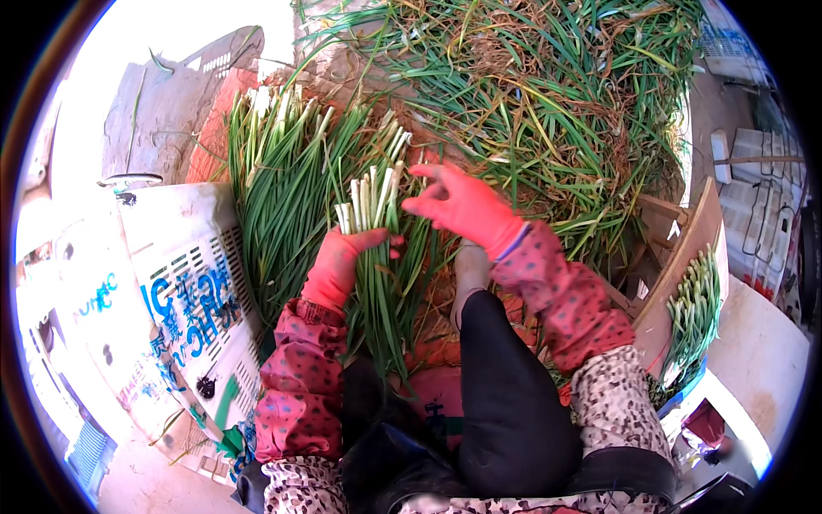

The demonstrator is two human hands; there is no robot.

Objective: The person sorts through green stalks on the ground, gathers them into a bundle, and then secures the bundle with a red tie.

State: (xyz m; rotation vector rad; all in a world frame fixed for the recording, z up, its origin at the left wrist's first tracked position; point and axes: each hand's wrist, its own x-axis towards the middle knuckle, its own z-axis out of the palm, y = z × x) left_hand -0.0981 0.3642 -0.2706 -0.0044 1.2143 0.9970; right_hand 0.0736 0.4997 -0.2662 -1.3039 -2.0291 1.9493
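In my left hand point(336, 264) is a bunch of garlic chives point(370, 199), pale stalk ends up and green leaves hanging down toward my lap. The thumb lies across the front of the stalks. My right hand point(467, 206) is just right of those pale ends, fingers apart, with nothing visible in it. Both hands wear coral-red gloves. Left of the held bunch lies a row of chives point(287, 188), their white ends pointing away from me. A few more pale stalks point(394, 141) show just beyond the bunch.
A large tangled heap of loose chives point(548, 103) spreads across the far side. White plastic crates point(184, 283) stand close on my left. On the right are a wooden board point(685, 248), another bundle of chives point(693, 300) and stacked white crates point(758, 188). My bent leg point(514, 385) is below my right arm.
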